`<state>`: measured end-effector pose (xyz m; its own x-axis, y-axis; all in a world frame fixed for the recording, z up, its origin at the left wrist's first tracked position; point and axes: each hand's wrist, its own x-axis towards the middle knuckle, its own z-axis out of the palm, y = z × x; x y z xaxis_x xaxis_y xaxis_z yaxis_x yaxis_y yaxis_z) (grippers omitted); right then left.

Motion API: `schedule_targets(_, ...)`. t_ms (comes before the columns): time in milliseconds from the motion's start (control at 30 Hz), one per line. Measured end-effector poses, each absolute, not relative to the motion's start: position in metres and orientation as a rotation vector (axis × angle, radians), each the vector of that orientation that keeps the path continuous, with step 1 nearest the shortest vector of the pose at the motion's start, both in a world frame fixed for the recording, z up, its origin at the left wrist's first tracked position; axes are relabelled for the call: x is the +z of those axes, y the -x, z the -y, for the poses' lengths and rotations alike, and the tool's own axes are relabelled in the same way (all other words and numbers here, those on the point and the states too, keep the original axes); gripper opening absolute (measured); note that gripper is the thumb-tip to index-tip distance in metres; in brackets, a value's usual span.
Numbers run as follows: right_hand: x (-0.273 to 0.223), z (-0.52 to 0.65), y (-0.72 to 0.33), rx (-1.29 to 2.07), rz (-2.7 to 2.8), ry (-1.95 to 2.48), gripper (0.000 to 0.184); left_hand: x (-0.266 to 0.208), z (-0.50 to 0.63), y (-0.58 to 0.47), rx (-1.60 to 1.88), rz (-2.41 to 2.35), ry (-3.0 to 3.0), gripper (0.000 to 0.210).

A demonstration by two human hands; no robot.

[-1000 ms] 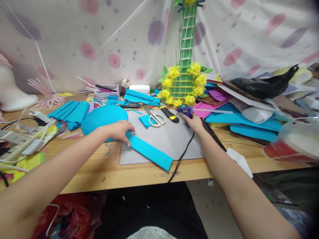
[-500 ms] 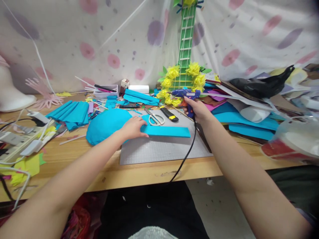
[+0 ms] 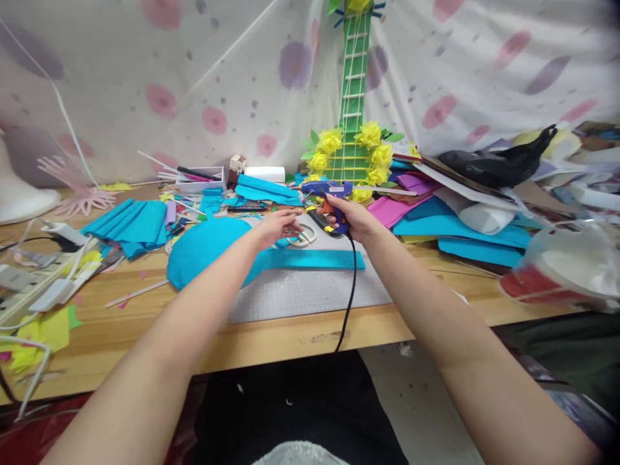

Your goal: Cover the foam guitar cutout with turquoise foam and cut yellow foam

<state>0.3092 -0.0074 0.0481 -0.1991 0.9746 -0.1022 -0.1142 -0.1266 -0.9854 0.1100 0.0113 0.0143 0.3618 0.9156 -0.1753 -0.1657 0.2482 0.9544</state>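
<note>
My right hand (image 3: pixel 351 218) is wrapped round the handle of a blue hot glue gun (image 3: pixel 325 188), whose nozzle points left; a glue stick sticks out of its back. My left hand (image 3: pixel 277 228) hovers over the scissors (image 3: pixel 304 236) with its fingers stretched out, a little left of and below the nozzle, and I see nothing held in it. Under my left forearm lies a rounded blue paper-covered piece (image 3: pixel 208 252). A long blue strip (image 3: pixel 314 259) runs right from it across the grey cutting mat (image 3: pixel 300 294). A utility knife is partly hidden behind the glue gun.
At the back stands a green paper guitar (image 3: pixel 352 97) with yellow flowers. Stacked coloured paper (image 3: pixel 455 226) and a plastic tub (image 3: pixel 557 278) are at right. On the left are folded blue crepe paper (image 3: pixel 128 226) and a power strip (image 3: pixel 36 284). The gun's cord (image 3: pixel 347 303) crosses the mat.
My left hand has let go of the blue strip and risen toward the scissors. The glue gun has moved left in my right hand, nearer my left hand. The view has shifted slightly.
</note>
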Motion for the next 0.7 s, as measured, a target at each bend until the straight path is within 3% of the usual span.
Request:
schedule_targets(100,0.045,0.005,-0.314,1.353,1.165,1.102,0.025,0.020,-0.019,-0.077,1.082,-1.066,-0.963,0.009)
schedule_targets(267,0.025,0.010,-0.311,1.433,1.305,1.084,0.024,0.032,-0.034,-0.016,1.319,-1.567,-1.396,0.011)
schedule_targets(400,0.013,0.018,-0.295,1.454,1.531,1.164,0.026,0.030,-0.025,-0.001,0.681,-1.721,-2.404,0.033)
schedule_targets(500,0.009,0.020,-0.289,1.409,1.602,1.252,0.027,0.024,-0.016,-0.007,0.208,-1.511,-2.695,0.041)
schedule_targets(700,0.004,0.016,-0.295,1.439,1.527,1.219,0.029,0.013,-0.009,-0.029,0.045,-1.319,-2.761,0.037)
